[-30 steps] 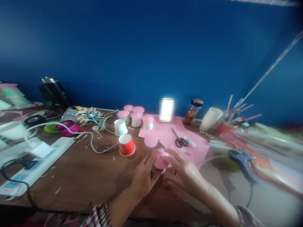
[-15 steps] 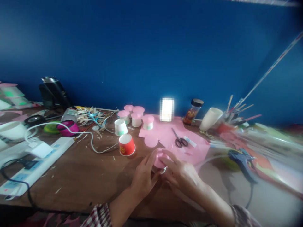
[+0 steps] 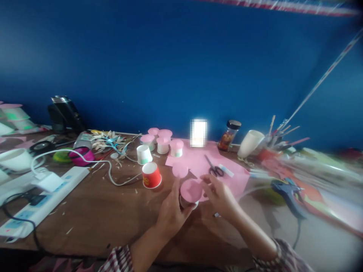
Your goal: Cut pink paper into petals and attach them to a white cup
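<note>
My left hand [image 3: 170, 211] is wrapped round a small upturned cup topped with a pink paper disc [image 3: 191, 190], held near the table's front centre. My right hand [image 3: 219, 196] touches the right edge of the disc with its fingertips, fingers curled. Just behind lies a loose pink paper circle [image 3: 180, 170] on the edge of a pink paper sheet [image 3: 238, 177]. A red paper cup [image 3: 151, 175] stands upside down to the left of my hands.
Black scissors [image 3: 214, 169] lie on the pink sheet. Several pink-topped white cups [image 3: 163, 140] stand behind, with a plain white cup [image 3: 143, 154]. A blue glue gun [image 3: 287, 190] lies right, a white power strip [image 3: 42, 200] with cables left, a jar [image 3: 229, 135] by the blue wall.
The cup with the pink disc has tipped so the disc's top faces the camera. My right hand has moved off the top to its right edge. The view has shifted slightly.
</note>
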`<state>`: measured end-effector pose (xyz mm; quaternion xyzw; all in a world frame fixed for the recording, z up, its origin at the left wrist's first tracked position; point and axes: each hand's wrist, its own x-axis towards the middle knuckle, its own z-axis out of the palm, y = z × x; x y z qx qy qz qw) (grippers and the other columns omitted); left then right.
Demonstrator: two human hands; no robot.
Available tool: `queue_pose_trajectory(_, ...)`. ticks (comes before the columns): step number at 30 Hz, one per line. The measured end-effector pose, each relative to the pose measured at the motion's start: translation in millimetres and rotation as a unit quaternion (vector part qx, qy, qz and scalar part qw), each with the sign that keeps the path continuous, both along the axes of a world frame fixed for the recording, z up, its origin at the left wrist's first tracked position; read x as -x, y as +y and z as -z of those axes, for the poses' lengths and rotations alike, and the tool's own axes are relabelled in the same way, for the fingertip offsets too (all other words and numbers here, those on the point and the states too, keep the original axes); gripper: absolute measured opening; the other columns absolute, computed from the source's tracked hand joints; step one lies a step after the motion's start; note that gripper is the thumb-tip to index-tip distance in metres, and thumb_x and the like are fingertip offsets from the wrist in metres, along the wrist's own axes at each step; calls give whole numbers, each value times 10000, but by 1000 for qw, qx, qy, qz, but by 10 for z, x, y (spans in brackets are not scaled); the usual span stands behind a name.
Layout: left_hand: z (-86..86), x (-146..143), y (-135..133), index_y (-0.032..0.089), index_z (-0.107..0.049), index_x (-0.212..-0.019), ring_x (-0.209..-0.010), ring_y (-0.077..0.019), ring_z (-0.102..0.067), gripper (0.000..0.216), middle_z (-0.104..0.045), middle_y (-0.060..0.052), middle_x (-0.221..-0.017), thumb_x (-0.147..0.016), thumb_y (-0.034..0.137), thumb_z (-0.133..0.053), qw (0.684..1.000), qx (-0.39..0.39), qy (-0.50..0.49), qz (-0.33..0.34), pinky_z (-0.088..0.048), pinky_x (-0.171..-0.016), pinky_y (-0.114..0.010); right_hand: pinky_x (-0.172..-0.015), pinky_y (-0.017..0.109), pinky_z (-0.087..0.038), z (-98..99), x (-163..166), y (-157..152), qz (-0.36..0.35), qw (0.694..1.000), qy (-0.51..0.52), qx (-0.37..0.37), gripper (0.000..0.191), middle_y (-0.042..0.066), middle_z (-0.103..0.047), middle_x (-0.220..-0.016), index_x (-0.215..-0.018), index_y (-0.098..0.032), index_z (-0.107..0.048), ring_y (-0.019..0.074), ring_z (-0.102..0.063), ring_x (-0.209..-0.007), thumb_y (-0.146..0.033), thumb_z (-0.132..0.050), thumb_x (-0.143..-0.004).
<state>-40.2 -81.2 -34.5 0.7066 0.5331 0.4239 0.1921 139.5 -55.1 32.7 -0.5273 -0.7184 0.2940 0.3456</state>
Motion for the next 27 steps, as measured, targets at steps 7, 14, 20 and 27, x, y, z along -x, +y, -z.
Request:
queue_pose_trajectory(7,-7,8,-2,176,-105,-1470,-1287,-306,-442,888,-412,-181,-1436,-772,289,-641,1000,17,-7,8,-436,-996,-458,-508,240,-448,111,54,159,-10,996,66,61,280,3,-606,-674,-964,-158,-617,132,-563,-550,-376,-449,-907)
queue_pose_trajectory(14,20,34,7,211,-219,-1462,-1277,-266,-456,745,-454,-131,-1415,-807,220,-574,998,-15,35,50,-414,-1026,-440,-422,203,-374,245,110,233,-11,974,185,127,282,-54,-487,-575,-921,-145,-598,88,-457,-464,-402,-576,-805)
queue_pose_trajectory(20,38,44,1,200,-263,-1456,-1252,-261,-477,683,-489,-132,-1381,-832,235,-540,998,-13,48,50,-415,-1026,-434,-442,211,-382,286,139,228,-6,964,235,123,307,-60,-472,-574,-932,-144,-590,89,-458,-476,-416,-593,-790)
queue_pose_trajectory(27,11,33,-6,222,-274,-1450,-1225,-272,-496,677,-500,-127,-1368,-838,275,-557,998,2,45,47,-432,-999,-445,-523,242,-451,212,102,204,-6,992,120,33,206,23,-611,-727,-918,-156,-626,135,-560,-603,-335,-564,-839)
